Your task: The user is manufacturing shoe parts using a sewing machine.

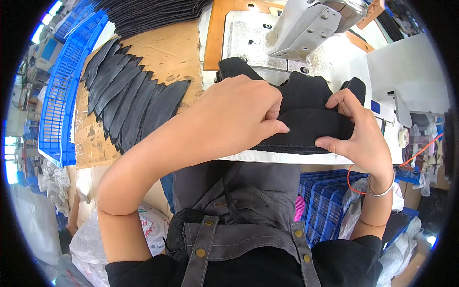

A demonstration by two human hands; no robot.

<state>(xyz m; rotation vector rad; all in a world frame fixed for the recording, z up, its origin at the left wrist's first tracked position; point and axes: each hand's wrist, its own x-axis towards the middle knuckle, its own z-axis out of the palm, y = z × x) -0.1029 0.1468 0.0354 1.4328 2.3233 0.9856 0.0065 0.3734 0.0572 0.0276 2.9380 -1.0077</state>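
Several black fabric pieces with curved outlines lie stacked at the table's front edge, below the head of a white sewing machine. On top, close to me, is a black curved fabric piece. My right hand grips its right end, thumb on the near edge and fingers over the far side. My left hand is closed at its left part, fingers curled and thumb pressed along the fabric. What sits under the left fingers is partly hidden.
Left of the machine, dark crescent-shaped pieces overlap in rows on a brown board. Behind them rises a stack of black sheets. A blue plastic crate stands at the left; blue crates sit below the table at right.
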